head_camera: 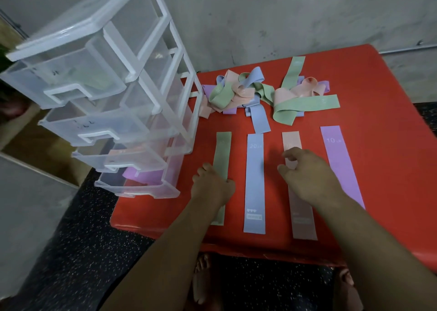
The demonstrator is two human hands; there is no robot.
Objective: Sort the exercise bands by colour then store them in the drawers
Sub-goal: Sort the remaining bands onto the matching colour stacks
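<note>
Our left hand gripped the green band near its middle, fingers curled over its edge. Our right hand was over the pink band with its fingers loosely bent; we could not tell whether they pinched the fabric or only touched it.

Both bands lay flat on the red table, in a row with the blue band between them and the purple band outermost. We judged each band light, limp and slightly grippy, so it would sag if lifted by one end. A pinch at mid-length, or at both ends, looked best.

Beyond the row lay the tangled heap of bands. At the left stood the drawer unit, its drawers pulled out.
</note>
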